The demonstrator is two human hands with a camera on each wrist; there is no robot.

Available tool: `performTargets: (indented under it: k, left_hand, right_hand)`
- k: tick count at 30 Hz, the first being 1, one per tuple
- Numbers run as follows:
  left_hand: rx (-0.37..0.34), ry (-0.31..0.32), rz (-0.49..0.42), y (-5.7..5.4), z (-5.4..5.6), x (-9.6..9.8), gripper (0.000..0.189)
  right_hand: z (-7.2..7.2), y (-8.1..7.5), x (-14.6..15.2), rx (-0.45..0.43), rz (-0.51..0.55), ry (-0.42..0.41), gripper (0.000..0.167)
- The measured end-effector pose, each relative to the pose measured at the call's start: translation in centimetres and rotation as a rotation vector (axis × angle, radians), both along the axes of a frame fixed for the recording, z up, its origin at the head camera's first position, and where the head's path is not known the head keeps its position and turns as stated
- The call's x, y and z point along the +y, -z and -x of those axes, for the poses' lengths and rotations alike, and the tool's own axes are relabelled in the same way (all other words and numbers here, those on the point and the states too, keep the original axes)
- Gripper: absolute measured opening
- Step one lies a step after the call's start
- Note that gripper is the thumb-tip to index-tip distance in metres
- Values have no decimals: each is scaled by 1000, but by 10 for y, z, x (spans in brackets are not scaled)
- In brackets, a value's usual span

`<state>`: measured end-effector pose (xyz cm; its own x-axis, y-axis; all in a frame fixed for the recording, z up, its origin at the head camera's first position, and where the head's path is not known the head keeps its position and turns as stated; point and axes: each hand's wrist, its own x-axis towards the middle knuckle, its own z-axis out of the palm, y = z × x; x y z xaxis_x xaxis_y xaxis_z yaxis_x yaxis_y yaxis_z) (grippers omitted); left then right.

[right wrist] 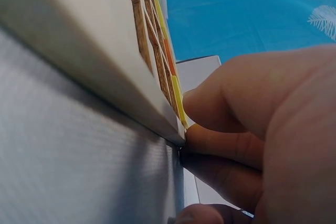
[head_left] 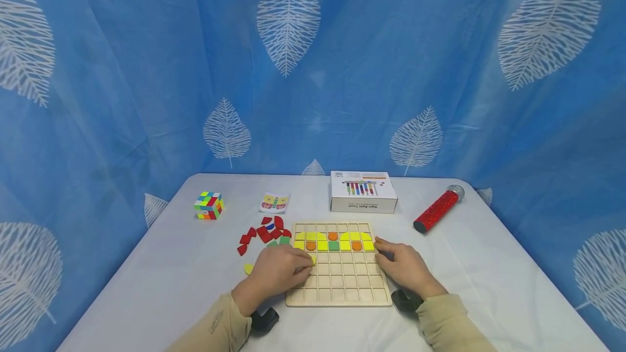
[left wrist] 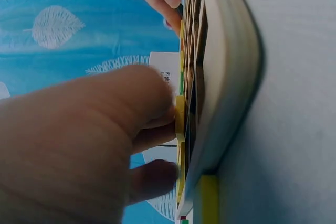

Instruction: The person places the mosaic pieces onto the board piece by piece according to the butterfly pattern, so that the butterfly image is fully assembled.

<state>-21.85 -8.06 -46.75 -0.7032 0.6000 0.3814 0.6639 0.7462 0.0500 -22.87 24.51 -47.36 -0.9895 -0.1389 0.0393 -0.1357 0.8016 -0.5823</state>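
A square wooden grid board (head_left: 337,297) lies on the table, its upper rows partly filled with yellow, orange and green tiles. Over the board's left side, my left hand (head_left: 280,269) pinches a yellow tile (left wrist: 180,116) between thumb and fingers, close above the grid. My right hand (head_left: 407,268) is at the board's right edge. In the right wrist view its fingertips (right wrist: 197,137) are right at the board's corner, near the end yellow tile (right wrist: 178,100). Red pieces (head_left: 266,235) and a green tile (head_left: 285,240) lie loose left of the board.
Behind the board are a picture card (head_left: 274,203) with a colourful pattern and a white box (head_left: 364,192). A puzzle cube (head_left: 209,206) stands at the back left, and a red glittery tube (head_left: 437,211) lies at the right. Another yellow piece (head_left: 248,269) is beside my left hand.
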Motion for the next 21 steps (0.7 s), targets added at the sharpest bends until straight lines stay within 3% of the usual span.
performTargets:
  k: [6,12,15,21]
  left_hand:
    - [10,8,36,-2,-2,0,20]
    - [-69,-38,55,-3,-2,2,25]
    - [-148,-91,1,-5,-2,0,27]
    - [-278,-282,-151,-19,-1,-23,25]
  right_hand:
    - [0,0,0,17,3,0,42]
    - [-1,0,1,32,6,-2,41]
    - [-2,1,1,28,5,-6,41]
    - [-2,0,1,32,-11,-16,41]
